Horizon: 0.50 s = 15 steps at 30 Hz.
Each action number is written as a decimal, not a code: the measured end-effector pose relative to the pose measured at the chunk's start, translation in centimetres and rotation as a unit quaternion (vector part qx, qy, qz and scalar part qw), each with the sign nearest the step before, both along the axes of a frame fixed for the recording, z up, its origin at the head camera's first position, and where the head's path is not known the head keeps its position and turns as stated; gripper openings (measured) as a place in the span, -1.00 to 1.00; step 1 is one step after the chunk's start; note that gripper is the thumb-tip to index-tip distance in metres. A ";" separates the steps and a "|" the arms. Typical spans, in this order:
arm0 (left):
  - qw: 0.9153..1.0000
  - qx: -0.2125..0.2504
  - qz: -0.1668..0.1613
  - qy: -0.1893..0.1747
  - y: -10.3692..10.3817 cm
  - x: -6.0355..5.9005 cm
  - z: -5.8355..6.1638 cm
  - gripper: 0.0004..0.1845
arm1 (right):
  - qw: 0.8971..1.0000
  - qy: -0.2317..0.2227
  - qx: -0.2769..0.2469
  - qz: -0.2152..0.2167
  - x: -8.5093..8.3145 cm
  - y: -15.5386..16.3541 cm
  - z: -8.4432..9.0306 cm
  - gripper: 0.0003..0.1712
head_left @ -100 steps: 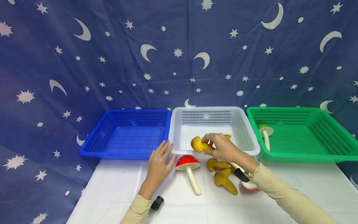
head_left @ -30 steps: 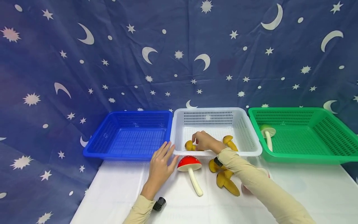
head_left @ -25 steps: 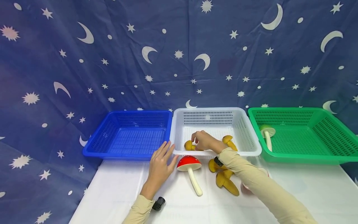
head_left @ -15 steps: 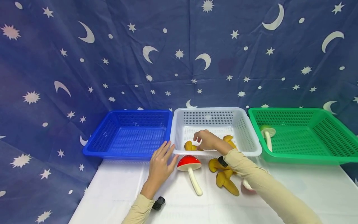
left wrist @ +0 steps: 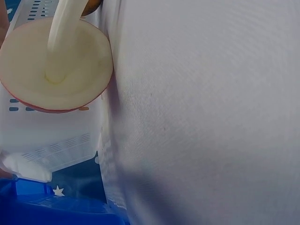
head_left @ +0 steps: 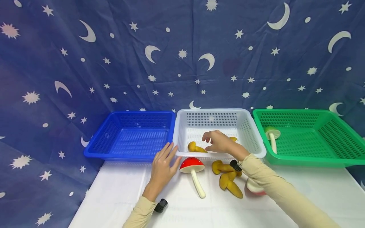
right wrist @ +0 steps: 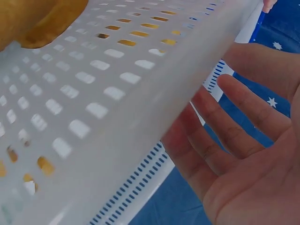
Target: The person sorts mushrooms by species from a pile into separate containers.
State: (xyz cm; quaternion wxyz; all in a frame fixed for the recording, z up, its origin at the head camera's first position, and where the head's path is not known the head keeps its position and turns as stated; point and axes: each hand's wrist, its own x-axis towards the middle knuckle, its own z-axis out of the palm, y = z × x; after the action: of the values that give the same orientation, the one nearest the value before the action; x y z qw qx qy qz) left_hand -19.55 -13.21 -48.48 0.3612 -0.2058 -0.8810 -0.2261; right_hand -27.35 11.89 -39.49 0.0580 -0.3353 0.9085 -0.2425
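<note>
Yellow mushroom (head_left: 195,147) mid-frame looks light and rubbery; grab its stem. Right hand (head_left: 219,142) hovers, fingers relaxed wide, holding nothing.

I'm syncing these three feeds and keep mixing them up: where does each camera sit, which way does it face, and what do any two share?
Head: worn high, facing forward and down at three baskets; shows left hand, right hand and both sleeves.
Left wrist: low over the white table, facing the red mushroom; no body part clearly shows.
Right wrist: beside the white basket; the open palm shows.
Shared: head and left wrist both show the red mushroom; head and right wrist the white basket.
</note>
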 end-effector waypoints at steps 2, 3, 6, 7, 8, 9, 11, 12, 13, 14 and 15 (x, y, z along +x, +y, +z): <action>1.000 0.001 -0.001 -0.001 0.0 0.0 0.0 -0.55 | 1.000 0.002 -0.002 -0.003 0.2 0.2 0.1 -0.70; 1.000 0.001 -0.001 0.000 0.1 0.0 0.0 -0.55 | 1.000 0.003 -0.004 -0.002 0.3 0.4 0.1 -0.71; 1.000 0.000 -0.001 0.001 0.1 0.0 0.1 -0.55 | 1.000 0.003 -0.007 -0.009 0.8 0.6 0.5 -0.71; 1.000 0.000 -0.001 0.001 0.2 0.0 0.1 -0.55 | 1.000 0.005 -0.006 -0.010 0.9 0.7 0.5 -0.71; 1.000 0.000 -0.001 0.002 0.2 0.0 0.1 -0.55 | 1.000 0.006 -0.007 -0.010 1.0 0.8 0.6 -0.71; 1.000 0.000 0.000 0.002 0.2 0.1 0.2 -0.55 | 1.000 0.007 -0.006 -0.010 1.1 0.9 0.6 -0.71; 1.000 0.000 -0.001 0.007 0.2 0.1 0.2 -0.55 | 1.000 0.009 -0.006 -0.009 1.5 1.1 0.8 -0.71; 1.000 0.001 0.000 0.007 0.2 0.1 0.2 -0.55 | 1.000 0.011 -0.006 -0.008 1.6 1.2 0.9 -0.70; 1.000 0.001 -0.001 0.008 0.1 0.1 0.2 -0.55 | 1.000 0.011 -0.006 -0.007 1.8 1.2 0.9 -0.70; 1.000 0.001 -0.001 0.010 0.1 0.1 0.2 -0.55 | 1.000 0.012 -0.008 -0.005 1.9 1.3 1.0 -0.70; 1.000 0.001 0.000 0.010 0.1 0.1 0.2 -0.55 | 1.000 0.013 -0.009 -0.005 2.1 1.4 1.0 -0.71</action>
State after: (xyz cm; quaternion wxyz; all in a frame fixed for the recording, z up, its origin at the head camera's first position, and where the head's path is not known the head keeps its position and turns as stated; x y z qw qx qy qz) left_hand -19.47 -13.09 -48.28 0.3702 -0.2077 -0.8770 -0.2251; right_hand -25.30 13.29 -38.47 0.0421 -0.3348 0.9084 -0.2469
